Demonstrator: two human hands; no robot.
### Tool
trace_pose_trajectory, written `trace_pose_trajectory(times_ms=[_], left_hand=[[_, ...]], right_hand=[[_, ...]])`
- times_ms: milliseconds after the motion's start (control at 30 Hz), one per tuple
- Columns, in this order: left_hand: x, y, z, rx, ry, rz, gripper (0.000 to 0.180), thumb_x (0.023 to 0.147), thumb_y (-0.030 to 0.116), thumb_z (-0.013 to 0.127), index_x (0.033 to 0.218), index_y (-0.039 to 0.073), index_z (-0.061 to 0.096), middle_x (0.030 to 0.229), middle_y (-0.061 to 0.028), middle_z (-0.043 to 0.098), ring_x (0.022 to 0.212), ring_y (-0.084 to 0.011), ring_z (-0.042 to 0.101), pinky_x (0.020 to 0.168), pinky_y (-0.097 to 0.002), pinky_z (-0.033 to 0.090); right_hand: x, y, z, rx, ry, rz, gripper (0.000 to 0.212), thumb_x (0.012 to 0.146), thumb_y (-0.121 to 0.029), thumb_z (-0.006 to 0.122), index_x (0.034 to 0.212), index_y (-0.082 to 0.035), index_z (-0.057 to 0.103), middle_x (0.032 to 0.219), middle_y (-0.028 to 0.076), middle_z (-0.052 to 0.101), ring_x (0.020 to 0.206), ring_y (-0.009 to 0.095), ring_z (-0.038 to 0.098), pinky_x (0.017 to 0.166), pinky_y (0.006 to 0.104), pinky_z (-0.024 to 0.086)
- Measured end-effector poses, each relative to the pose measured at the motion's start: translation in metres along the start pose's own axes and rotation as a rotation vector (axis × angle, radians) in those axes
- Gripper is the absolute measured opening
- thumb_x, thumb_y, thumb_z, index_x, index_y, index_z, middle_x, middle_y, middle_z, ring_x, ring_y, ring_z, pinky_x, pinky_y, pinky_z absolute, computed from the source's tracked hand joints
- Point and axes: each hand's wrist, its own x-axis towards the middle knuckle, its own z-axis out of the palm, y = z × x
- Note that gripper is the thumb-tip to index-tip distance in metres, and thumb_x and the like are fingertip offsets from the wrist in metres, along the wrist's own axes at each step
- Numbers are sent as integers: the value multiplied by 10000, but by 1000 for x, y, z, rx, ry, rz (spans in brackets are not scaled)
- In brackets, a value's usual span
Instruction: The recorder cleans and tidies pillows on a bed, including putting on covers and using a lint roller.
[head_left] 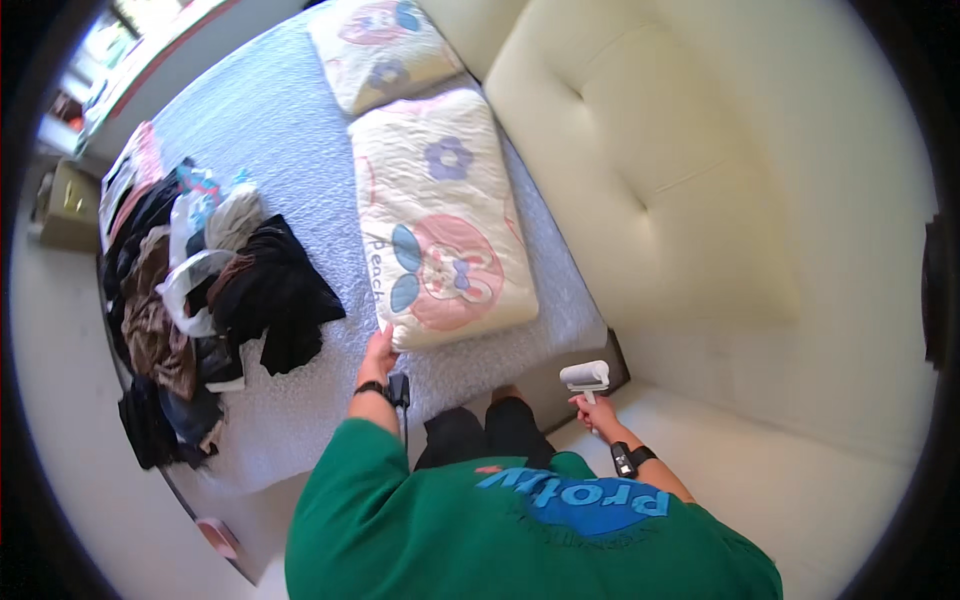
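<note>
A cream quilted pillow (pixel 470 190) with a pink rabbit print lies on the bed, its length running away from me. My left hand (pixel 380 350) is at its near left corner, with the fingers closed on the edge; part of them is hidden by the fabric. Off the bed's near right corner, my right hand (pixel 595 412) grips the handle of a lint roller (pixel 585 376). The roller's white cylinder points up and touches nothing. Beyond the first pillow lies a second, matching pillow (pixel 385 50).
A textured blue-grey cover (pixel 270 100) is spread over the bed. Piled clothes (pixel 150 290) and plastic bags (pixel 190 290) occupy its left side. The padded cream headboard (pixel 640 150) borders the right. A small cabinet (pixel 72 205) stands beyond the left edge, and a pink-rimmed object (pixel 217 537) is at lower left.
</note>
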Motion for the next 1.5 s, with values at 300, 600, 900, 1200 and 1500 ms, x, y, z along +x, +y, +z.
trace_pose_trajectory(times_ms=[300,600,900,1200,1500], left_hand=[[-219,49,159,-331,-162,156,387,960,297,418,1254,45,432,1201,-109,551,1054,-254,565,901,-411,465],[-242,60,193,-260,51,89,388,953,312,429,1252,65,444,1184,-99,558,1019,-252,573,851,-424,481],[-356,169,208,-163,-93,510,376,931,286,476,1189,14,501,1103,-110,604,958,-212,610,807,-345,510],[-404,275,217,-254,-423,806,235,955,255,444,928,41,538,583,8,493,318,-32,288,324,-184,272],[-396,317,209,-207,-312,1131,226,937,261,501,893,47,562,689,-4,570,438,-52,361,502,-226,407]], right_hand=[[206,-98,-16,-147,137,-115,306,888,-356,519,933,-84,649,590,63,578,396,138,414,384,322,335],[177,-162,8,426,-65,85,422,819,-499,579,766,-80,588,523,8,463,372,149,372,337,291,265],[-1,-307,-35,486,-312,-688,341,877,-246,536,1147,-41,501,942,85,618,814,192,612,698,333,507],[-101,-453,-37,661,-884,-865,222,924,-241,446,884,-62,570,643,2,532,515,81,496,465,225,424],[-132,-533,13,699,-611,-1033,74,849,-135,586,803,-112,533,589,-49,443,412,29,345,364,181,281]])
